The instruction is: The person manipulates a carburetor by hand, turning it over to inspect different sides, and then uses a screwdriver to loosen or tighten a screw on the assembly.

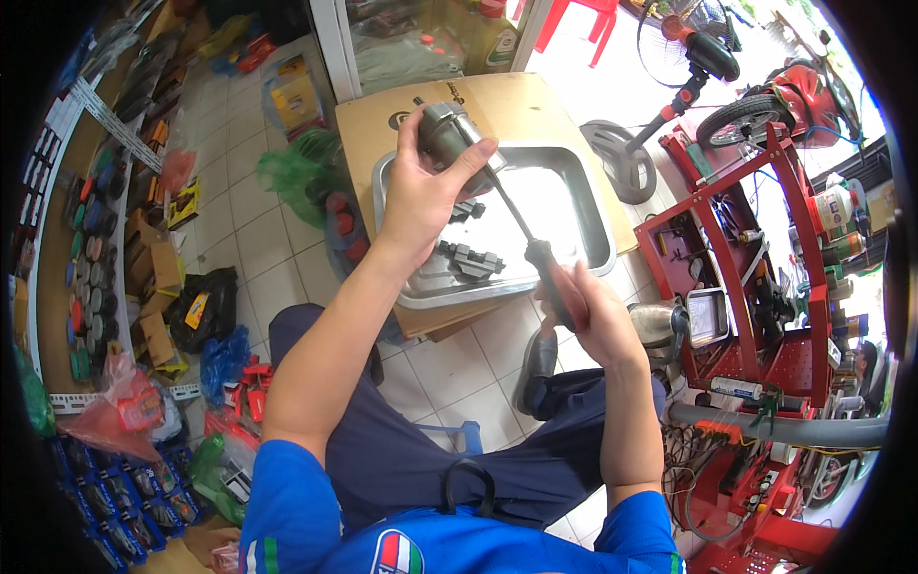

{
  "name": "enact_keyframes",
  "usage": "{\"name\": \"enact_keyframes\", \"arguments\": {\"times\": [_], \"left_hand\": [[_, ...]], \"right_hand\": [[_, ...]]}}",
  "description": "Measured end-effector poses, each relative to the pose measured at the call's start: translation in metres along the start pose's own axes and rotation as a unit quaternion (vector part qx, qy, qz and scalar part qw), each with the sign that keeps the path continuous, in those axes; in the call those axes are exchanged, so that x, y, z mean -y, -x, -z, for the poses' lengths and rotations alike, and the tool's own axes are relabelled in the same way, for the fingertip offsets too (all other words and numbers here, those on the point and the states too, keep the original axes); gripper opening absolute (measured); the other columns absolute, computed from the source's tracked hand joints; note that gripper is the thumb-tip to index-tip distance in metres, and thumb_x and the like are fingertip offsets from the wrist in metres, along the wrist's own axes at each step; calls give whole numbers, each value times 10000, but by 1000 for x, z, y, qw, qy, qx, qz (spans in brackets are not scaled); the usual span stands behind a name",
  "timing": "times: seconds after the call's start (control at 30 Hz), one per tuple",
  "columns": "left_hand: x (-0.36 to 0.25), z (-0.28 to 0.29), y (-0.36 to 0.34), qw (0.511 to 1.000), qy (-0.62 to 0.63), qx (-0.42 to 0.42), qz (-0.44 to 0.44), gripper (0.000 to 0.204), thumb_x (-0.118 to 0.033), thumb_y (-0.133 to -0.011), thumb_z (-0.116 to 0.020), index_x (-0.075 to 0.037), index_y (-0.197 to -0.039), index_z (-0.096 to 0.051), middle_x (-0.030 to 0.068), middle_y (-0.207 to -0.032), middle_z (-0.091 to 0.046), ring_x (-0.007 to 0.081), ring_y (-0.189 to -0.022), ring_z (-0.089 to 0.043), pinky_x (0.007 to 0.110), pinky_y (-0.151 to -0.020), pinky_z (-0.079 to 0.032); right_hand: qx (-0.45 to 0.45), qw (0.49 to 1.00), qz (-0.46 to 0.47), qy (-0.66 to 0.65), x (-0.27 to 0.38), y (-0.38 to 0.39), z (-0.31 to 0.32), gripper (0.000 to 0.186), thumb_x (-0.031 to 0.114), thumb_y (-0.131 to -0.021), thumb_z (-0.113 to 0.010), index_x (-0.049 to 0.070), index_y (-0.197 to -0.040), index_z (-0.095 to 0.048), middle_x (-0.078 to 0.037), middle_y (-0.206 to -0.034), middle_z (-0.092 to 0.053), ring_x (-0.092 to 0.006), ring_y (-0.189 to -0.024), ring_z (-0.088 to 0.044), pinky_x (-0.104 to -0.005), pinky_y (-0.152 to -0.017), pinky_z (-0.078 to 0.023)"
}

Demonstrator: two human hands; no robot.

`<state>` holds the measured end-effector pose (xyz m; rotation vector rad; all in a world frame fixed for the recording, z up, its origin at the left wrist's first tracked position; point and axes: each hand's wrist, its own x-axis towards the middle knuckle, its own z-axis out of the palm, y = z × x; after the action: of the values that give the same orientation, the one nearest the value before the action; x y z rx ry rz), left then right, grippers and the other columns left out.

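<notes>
The left hand (424, 199) grasps a metal cylinder (448, 136) above the far-left part of the tray (564, 196). The right hand (601, 311), nearer the body, grips a screwdriver (541, 256), its shaft slanting up-left toward the cylinder; tip contact is unclear.

dark print (459, 91) on cardboard box (526, 105), shirt badge (398, 553)
</notes>
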<state>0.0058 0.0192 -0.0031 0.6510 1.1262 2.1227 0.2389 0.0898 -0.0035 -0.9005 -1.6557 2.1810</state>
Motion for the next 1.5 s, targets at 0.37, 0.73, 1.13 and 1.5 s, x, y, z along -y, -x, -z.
{"name": "enact_keyframes", "arguments": {"times": [0.37,0.73,1.13,1.5], "left_hand": [[-7,-1,0,1000,21,21,8,675,-90,-903,-730,-64,-1415,-291,75,-1109,-606,165,-976,-653,356,-806,-609],[5,-3,3,999,-32,-25,8,844,-154,-834,-822,-38,-1445,-252,98,-1125,-586,156,-966,-643,307,-773,-594],[-8,0,2,1000,7,7,9,662,-68,-878,-756,-80,-1378,-323,64,-1079,-596,155,-943,-652,331,-785,-617],[0,-4,6,999,10,-26,21,646,-89,-883,-754,-98,-1364,-323,64,-1078,-606,150,-942,-649,343,-759,-630]], "right_hand": [[114,986,-100,-68,7,-2,14,538,445,-1046,-394,-35,-1255,-519,-124,-792,-634,-169,-535,-581,-302,-489,-508],[-106,929,246,254,-4,-2,-1,236,160,-940,-683,65,-1031,-488,-35,-841,-540,-87,-600,-489,-224,-502,-376],[-20,999,-49,-13,15,0,2,492,443,-1039,-456,-14,-1089,-630,-73,-689,-618,-117,-467,-513,-241,-438,-402],[-112,977,142,113,10,2,-7,368,260,-942,-696,29,-1196,-563,-51,-914,-629,-73,-669,-547,-211,-536,-423]]}}
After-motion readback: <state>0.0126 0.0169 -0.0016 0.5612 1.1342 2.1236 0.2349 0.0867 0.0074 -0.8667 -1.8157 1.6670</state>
